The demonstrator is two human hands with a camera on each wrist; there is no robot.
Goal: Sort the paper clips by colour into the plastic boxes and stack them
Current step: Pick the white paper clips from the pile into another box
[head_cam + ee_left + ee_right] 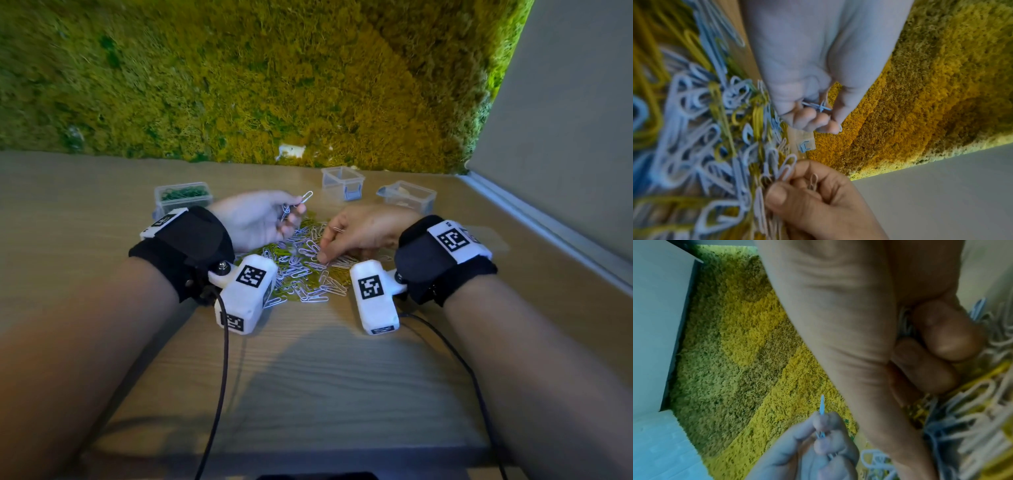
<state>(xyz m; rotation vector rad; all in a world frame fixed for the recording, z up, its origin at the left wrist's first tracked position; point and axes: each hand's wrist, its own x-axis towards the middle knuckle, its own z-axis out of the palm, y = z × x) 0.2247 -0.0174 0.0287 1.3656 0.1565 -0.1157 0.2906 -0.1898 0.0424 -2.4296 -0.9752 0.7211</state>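
Note:
A mixed pile of white and yellow paper clips (305, 270) lies on the wooden table between my hands. My left hand (298, 207) is raised just above the pile's far side. It holds a bunch of white clips (818, 107) in curled fingers and pinches one white clip (306, 198) at the fingertips. My right hand (325, 246) rests on the pile with fingers curled round a few white clips (813, 180), its thumb pressing on the clips below. A clear box of green clips (183, 198) stands behind my left wrist.
Two more clear plastic boxes stand at the back: one upright (342, 181) and one tilted (407, 195) to its right. A moss wall (274, 85) borders the table's far edge, and a grey wall (565, 120) runs along the right. Camera cables (222, 377) trail toward me.

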